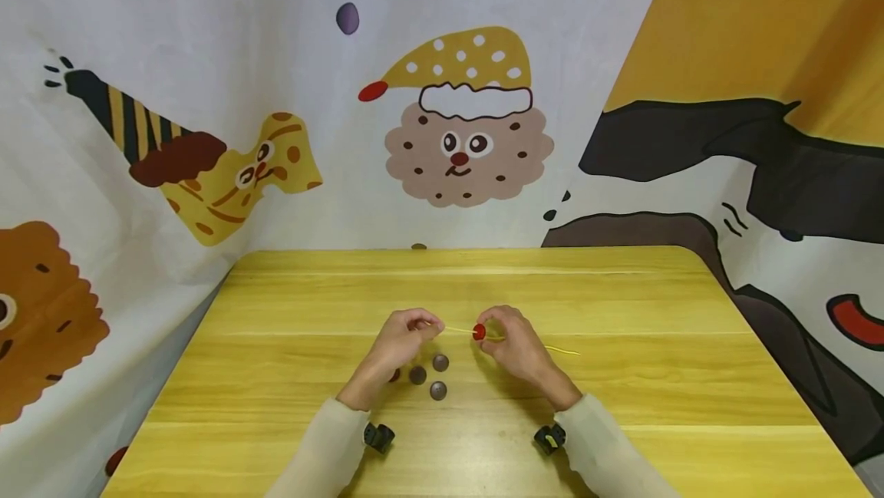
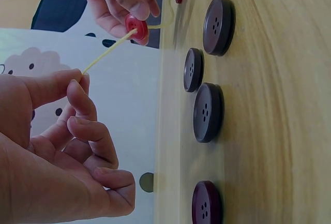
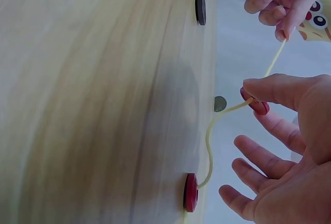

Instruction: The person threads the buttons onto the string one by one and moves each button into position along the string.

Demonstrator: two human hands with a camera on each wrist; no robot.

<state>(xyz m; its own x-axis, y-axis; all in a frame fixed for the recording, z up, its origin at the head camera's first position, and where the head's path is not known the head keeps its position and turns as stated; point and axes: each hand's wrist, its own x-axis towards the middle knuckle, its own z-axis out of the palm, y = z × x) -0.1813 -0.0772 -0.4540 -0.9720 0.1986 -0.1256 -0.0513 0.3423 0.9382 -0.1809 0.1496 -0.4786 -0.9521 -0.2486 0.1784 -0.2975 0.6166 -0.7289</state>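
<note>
Between thumb and finger, my right hand (image 1: 516, 344) pinches a red button (image 1: 479, 331) by its edge, above the table. A yellow cord (image 2: 109, 51) runs through this button. My left hand (image 1: 404, 338) pinches the cord's end, drawn straight between the two hands. On the far side of the held button the cord hangs slack to a second red button (image 3: 191, 193), which is threaded on it at the tabletop and hidden behind my right hand in the head view. Three dark brown buttons (image 1: 438, 390) and a dark red one (image 2: 206, 203) lie near my left hand.
The wooden table (image 1: 635, 390) has light yellow planks. Past my right hand, the loose tail of the cord (image 1: 562, 350) lies on it. A white cloth printed with cartoon food (image 1: 470, 160) hangs behind the table. Each wrist wears a small black camera (image 1: 379, 437).
</note>
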